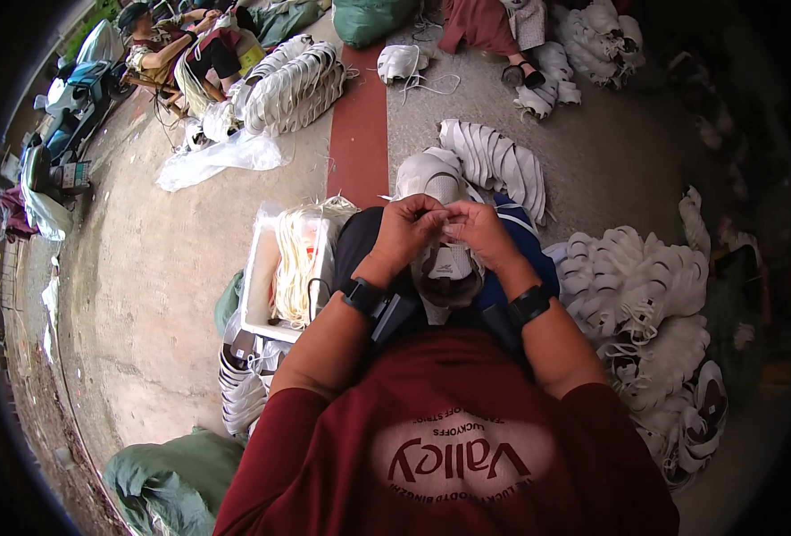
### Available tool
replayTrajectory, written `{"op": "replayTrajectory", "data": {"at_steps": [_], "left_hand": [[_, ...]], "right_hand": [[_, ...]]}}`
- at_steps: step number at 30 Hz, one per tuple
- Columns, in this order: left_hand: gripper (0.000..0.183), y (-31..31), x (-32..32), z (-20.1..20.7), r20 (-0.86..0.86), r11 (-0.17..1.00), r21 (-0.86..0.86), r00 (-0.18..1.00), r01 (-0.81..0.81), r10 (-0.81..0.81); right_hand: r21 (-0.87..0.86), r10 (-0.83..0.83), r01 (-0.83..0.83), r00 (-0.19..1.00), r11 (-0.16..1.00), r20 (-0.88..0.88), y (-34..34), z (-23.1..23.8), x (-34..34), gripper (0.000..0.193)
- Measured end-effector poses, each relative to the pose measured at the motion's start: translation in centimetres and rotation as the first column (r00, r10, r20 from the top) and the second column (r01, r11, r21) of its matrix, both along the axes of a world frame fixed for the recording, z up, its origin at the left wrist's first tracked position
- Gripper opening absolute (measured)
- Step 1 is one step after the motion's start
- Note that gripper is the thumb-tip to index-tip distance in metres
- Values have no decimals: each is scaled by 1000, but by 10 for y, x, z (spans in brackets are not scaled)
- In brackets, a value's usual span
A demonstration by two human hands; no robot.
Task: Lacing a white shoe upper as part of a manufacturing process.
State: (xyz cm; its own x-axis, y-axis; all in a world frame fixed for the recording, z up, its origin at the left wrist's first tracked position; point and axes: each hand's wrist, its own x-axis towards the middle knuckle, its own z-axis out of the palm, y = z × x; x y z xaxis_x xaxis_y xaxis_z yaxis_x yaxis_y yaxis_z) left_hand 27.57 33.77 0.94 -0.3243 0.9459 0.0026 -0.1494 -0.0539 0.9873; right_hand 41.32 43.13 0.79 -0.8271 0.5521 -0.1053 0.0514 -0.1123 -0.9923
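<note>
My left hand [403,234] and my right hand [484,234] meet fingertip to fingertip over my lap, both pinched closed. What lies between their fingers is too small to make out. Right below them rests a white shoe upper [450,266], its opening toward me and partly covered by my hands. Just beyond the hands is another pale upper [428,173]. A curved row of white shoe uppers [497,162] stretches away behind it to the right.
To my left stands a white foam box [254,290] of cream laces [294,268]. Heaped uppers [632,277] lie on my right. A green sack [177,482] sits at lower left. Far left, a seated person [159,58] works near stacked uppers [295,89] and a parked scooter [83,98].
</note>
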Motion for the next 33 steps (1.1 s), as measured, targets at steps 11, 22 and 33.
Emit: {"op": "replayTrajectory", "data": {"at_steps": [11, 22, 33], "left_hand": [[9, -4, 3, 6, -88, 999, 48, 996, 21, -16], [10, -7, 10, 13, -188, 994, 81, 978, -73, 87], [9, -31, 40, 42, 7, 857, -65, 859, 512, -513]], "right_hand": [[-145, -134, 114, 982, 983, -135, -1, -4, 6, 12], [410, -234, 222, 972, 885, -20, -7, 51, 12, 3], [-465, -444, 242, 804, 852, -395, 1, 65, 41, 7]]}}
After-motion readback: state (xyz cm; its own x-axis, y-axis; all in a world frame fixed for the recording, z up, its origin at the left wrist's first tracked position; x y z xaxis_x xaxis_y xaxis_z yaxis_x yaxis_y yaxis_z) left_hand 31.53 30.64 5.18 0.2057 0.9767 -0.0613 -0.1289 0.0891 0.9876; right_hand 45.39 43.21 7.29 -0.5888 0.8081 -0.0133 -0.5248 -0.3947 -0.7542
